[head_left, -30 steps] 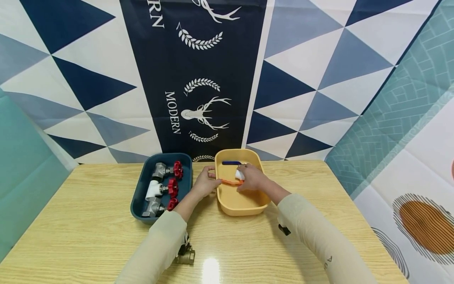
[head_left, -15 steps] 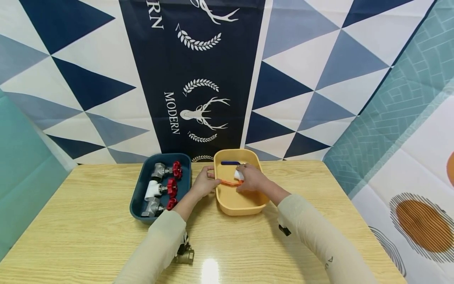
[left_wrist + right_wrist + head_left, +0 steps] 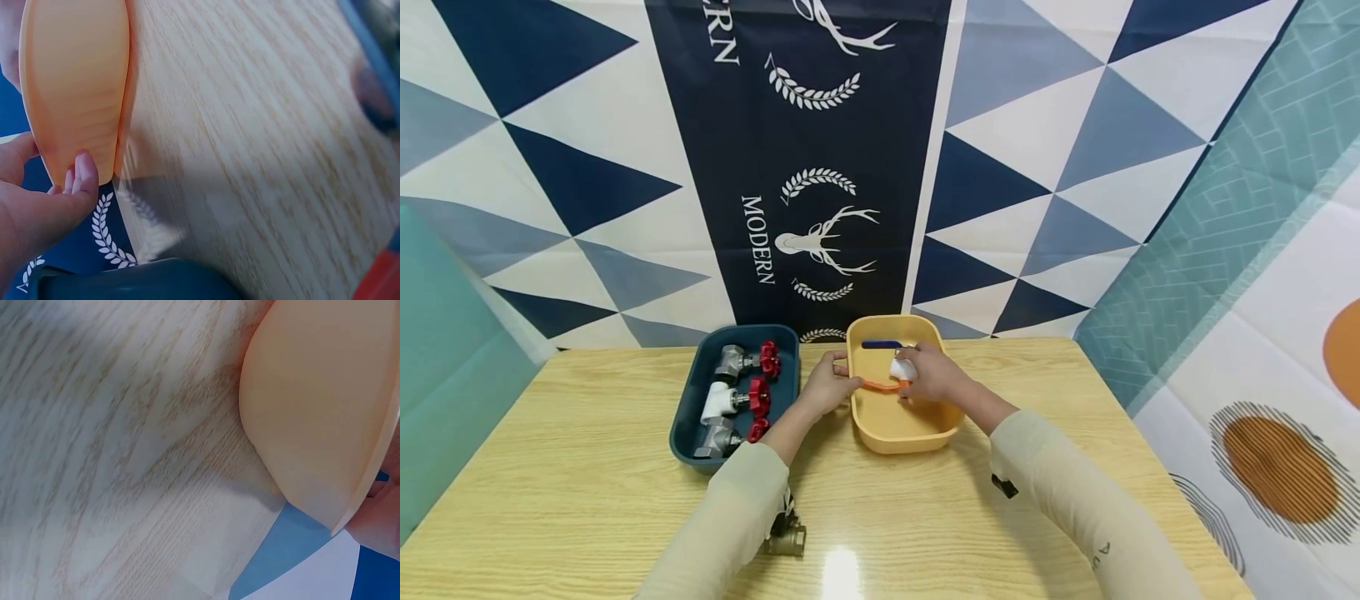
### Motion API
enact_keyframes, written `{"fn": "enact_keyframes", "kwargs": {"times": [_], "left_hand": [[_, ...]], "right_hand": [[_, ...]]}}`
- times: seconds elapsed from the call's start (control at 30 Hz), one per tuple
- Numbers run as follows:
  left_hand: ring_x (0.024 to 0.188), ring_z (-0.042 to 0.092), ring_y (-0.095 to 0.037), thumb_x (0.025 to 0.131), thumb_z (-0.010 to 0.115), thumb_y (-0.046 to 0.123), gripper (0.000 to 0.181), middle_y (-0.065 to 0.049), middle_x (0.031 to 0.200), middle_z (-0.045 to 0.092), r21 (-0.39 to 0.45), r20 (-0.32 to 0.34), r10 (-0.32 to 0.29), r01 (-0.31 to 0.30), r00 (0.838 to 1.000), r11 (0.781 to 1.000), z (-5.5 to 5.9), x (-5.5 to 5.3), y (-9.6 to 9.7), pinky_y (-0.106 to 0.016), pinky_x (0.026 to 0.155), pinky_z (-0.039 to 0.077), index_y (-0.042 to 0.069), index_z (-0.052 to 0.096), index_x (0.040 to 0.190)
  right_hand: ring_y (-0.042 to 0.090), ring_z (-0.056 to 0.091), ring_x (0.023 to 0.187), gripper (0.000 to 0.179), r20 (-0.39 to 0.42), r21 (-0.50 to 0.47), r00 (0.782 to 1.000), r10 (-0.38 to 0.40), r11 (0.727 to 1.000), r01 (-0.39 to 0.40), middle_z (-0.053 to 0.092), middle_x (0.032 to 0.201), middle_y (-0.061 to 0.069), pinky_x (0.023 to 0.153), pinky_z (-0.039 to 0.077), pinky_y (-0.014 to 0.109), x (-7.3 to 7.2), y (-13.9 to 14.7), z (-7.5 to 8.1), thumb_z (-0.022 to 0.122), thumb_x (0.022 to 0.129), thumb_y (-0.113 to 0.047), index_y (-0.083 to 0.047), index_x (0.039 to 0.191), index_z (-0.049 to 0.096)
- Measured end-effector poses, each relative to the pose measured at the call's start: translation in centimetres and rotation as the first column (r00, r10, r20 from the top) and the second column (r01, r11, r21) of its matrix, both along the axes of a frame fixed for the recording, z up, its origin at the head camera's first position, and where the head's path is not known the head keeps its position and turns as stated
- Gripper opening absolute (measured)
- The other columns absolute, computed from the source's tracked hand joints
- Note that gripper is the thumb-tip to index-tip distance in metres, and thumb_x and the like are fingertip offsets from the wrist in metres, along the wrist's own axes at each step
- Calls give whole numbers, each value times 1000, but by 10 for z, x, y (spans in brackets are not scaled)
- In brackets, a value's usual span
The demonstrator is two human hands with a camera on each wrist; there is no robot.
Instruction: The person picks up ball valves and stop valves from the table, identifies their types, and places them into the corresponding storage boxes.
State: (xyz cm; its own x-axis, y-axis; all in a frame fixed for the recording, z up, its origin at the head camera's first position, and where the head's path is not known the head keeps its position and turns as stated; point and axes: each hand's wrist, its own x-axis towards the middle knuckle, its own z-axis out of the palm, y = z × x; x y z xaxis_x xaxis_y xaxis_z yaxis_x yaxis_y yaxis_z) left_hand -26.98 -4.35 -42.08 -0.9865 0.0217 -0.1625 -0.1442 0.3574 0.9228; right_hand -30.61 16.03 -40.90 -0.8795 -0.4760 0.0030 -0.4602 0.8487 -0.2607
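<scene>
A yellow plastic bin (image 3: 906, 446) stands on the table. My left hand (image 3: 829, 385) grips its left wall, thumb at the rim and fingers along the outside; the left wrist view shows this hand (image 3: 50, 200) too. Reaching into the bin, my right hand (image 3: 931, 375) holds a white valve (image 3: 902, 369) with a long orange lever handle (image 3: 878, 386) that points left toward the left thumb. The palm covers part of the valve. Behind it in the bin lies a blue lever handle (image 3: 882, 344), its body partly hidden. The right wrist view shows mainly the bin's outer wall (image 3: 319, 400).
A dark teal bin (image 3: 786, 387) to the left holds a white valve (image 3: 721, 402) and metal valves (image 3: 730, 363) with red handwheels (image 3: 759, 397). Near the front, a brass fitting (image 3: 788, 541) lies partly behind the left sleeve. Patterned cloth (image 3: 805, 150) hangs behind the table (image 3: 587, 475).
The head view has shifted slightly, so the scene sits a little further left. Both hands keep almost the same places at the yellow bin; the right fingers have moved only slightly around the valve.
</scene>
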Motion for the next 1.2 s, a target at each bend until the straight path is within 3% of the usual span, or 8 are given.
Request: {"fn": "enact_keyframes", "kwargs": {"times": [0.3,0.47,0.8,1.2], "left_hand": [[95,59,-25,85,68,19,64,-19,117,56,-15,9,10,-10,1000,1000,2,1,-3,-28,73,50,6,37,139],[100,59,-26,85,68,26,65,-17,120,57,-31,23,14,-13,1000,999,5,3,-5,-32,79,49,8,37,139],[102,58,-25,83,70,29,65,-13,121,57,-44,23,4,-3,1000,999,15,11,-18,-33,81,48,13,40,137],[106,56,-24,83,70,28,59,-11,121,56,-38,19,-36,36,999,999,25,24,-18,-34,86,48,15,45,134]], "right_hand": [[31,55,108,44,-73,-53,997,34,998,-38,59,118,17,94,45,44,5,6,5,66,85,-24,-3,123,59],[30,55,109,38,-98,-146,995,-17,989,3,61,115,15,95,45,44,7,9,5,63,87,-25,-4,119,61],[32,58,105,33,-101,-375,986,-136,923,89,63,113,19,89,48,44,12,21,9,63,87,-20,-1,114,63],[36,58,103,37,-51,-472,978,-202,868,155,59,115,22,88,48,47,24,36,12,62,87,-16,0,120,59]]}}
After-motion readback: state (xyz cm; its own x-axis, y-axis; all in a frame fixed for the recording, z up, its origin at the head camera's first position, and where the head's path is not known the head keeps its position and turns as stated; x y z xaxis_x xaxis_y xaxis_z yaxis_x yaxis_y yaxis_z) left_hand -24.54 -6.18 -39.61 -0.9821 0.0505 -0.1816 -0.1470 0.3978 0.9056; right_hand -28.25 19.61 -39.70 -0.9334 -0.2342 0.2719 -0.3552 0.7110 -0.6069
